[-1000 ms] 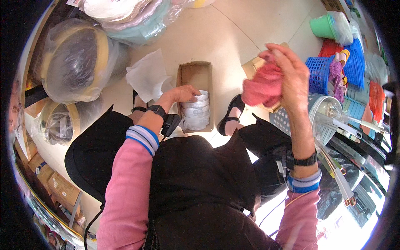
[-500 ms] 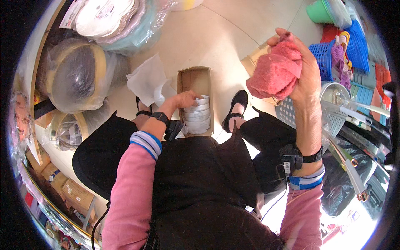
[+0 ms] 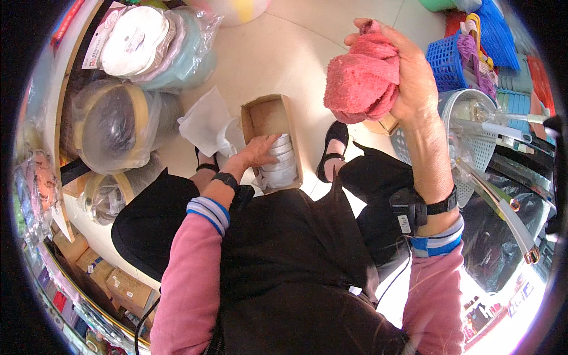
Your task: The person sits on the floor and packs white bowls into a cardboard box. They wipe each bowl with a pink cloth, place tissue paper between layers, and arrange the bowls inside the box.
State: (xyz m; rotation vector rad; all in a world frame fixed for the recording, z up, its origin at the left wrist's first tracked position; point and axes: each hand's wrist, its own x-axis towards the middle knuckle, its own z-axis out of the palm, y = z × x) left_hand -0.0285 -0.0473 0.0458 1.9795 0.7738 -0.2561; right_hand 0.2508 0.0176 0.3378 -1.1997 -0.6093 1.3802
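A bunched red cloth is gripped in my right hand, raised at the right beyond my knee. My left hand reaches over the near left side of an open cardboard box. Its fingers are stretched out and apart against a row of white, round-rimmed pieces that look like nested bowls. These fill the near part of the box, and their lower sides are hidden. Crumpled white wrapping lies on the floor left of the box.
Plastic-wrapped round items and white flower-shaped plates stand at the left. On the right are a blue basket, a grey perforated basket with long handles, and another cardboard box partly behind my right wrist. My feet flank the box.
My left hand has gone from curled fingers at the top white piece to stretched fingers. The cloth in my right hand appears further left and higher; the whole view has also shifted a little.
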